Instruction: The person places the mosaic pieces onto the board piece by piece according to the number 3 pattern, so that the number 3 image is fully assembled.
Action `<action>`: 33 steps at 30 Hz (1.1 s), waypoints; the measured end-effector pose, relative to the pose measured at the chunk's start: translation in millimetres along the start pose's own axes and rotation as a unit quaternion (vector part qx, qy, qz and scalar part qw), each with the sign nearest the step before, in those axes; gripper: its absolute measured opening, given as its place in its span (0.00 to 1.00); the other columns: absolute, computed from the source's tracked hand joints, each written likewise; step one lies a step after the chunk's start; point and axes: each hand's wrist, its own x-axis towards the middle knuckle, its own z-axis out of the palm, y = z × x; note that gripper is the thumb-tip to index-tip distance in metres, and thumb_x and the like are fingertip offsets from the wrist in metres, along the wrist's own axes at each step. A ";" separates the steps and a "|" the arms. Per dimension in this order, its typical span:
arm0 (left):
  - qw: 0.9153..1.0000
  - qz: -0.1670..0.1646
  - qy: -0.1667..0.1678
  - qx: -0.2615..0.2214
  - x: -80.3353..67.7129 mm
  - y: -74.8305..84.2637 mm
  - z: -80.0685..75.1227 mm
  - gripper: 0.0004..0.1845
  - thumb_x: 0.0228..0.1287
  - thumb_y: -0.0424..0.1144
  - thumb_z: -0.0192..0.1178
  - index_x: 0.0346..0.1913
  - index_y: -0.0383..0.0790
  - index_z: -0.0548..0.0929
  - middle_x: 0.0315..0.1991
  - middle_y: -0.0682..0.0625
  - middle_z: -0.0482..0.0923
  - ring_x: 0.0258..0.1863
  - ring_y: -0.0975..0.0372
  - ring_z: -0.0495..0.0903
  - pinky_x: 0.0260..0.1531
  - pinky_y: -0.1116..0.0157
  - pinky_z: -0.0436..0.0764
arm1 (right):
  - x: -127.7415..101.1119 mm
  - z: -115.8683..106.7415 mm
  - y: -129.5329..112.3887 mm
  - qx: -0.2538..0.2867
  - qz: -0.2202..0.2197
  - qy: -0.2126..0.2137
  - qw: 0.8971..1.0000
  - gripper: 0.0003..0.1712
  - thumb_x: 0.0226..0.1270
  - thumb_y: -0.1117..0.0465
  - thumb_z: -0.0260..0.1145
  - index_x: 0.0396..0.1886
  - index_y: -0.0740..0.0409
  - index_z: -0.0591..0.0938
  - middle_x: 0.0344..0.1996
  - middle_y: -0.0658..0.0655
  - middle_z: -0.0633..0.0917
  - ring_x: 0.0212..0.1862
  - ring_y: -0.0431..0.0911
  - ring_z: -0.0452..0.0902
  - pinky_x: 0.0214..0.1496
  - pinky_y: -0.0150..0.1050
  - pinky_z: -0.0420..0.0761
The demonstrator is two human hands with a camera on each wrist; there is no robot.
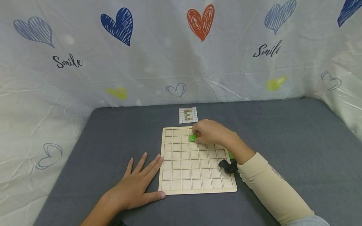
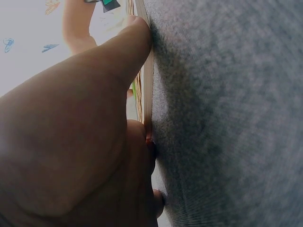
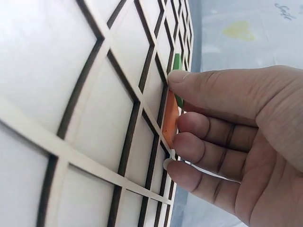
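A pale wooden grid board lies on the grey cloth. My right hand is over its upper part, pinching a square orange tile at one of the cells. Directly left of that tile, a green tile sits in the grid. In the right wrist view, the thumb is close to the green tile and the fingertips meet the orange one. My left hand lies with fingers spread, thumb at the board's lower left corner and fingertips at its left edge.
Behind the board lies a small printed card with a coloured grid pattern. Something green shows beside the board's right edge, partly hidden by the right forearm. A black wrist camera overhangs the board. A white curtain with hearts closes the back.
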 end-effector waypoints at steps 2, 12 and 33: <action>1.000 -0.001 0.000 0.001 0.0 0.2 -0.3 0.49 0.51 0.74 0.42 0.71 0.57 0.37 0.70 0.63 0.34 0.68 0.56 0.30 0.58 0.41 0.35 | -0.9 -0.2 -0.9 0.006 0.001 -0.002 1.000 0.05 0.52 0.63 0.67 0.23 0.51 0.78 0.16 0.46 0.69 0.24 0.41 0.64 0.27 0.36 0.65; 1.000 0.001 -0.010 -0.014 0.0 0.3 -1.2 0.49 0.51 0.74 0.42 0.71 0.58 0.36 0.70 0.63 0.32 0.68 0.55 0.29 0.58 0.41 0.35 | -23.0 -6.8 20.0 0.074 0.012 0.036 0.997 0.04 0.57 0.64 0.61 0.29 0.52 0.81 0.20 0.46 0.72 0.22 0.40 0.64 0.26 0.36 0.66; 1.000 -0.002 -0.010 -0.016 -0.3 1.8 -2.9 0.49 0.51 0.74 0.43 0.71 0.58 0.37 0.70 0.63 0.33 0.68 0.56 0.29 0.58 0.41 0.34 | -56.1 -15.1 80.3 0.085 0.095 0.017 0.992 0.06 0.52 0.66 0.65 0.32 0.55 0.81 0.23 0.49 0.75 0.28 0.44 0.68 0.31 0.38 0.70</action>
